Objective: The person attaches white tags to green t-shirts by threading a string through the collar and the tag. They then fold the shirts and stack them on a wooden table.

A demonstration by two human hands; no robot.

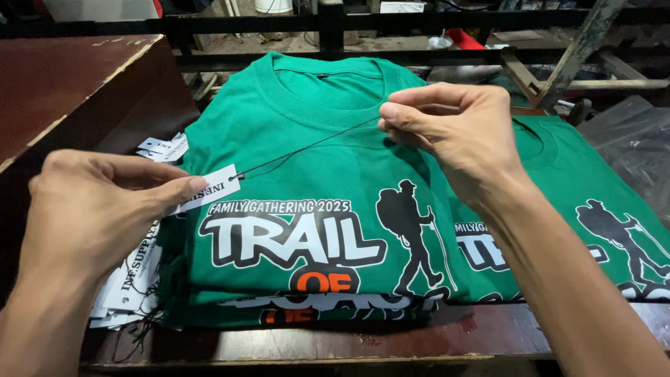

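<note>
My left hand (98,202) pinches a small white paper tag (209,188) at the left edge of a folded green T-shirt (314,153). A thin black string (307,145) runs taut from the tag's hole up to my right hand (453,129), whose fingertips pinch its other end just below the shirt's collar. The shirt has a white, black and orange print with a hiker's silhouette, and it tops a stack of like shirts.
A second stack of green printed shirts (593,209) lies to the right, under my right forearm. Loose white tags with strings (132,279) are piled at the left. A dark brown board (63,84) stands at the left; a clear plastic bag (628,139) sits far right. The wooden table edge (314,345) is in front.
</note>
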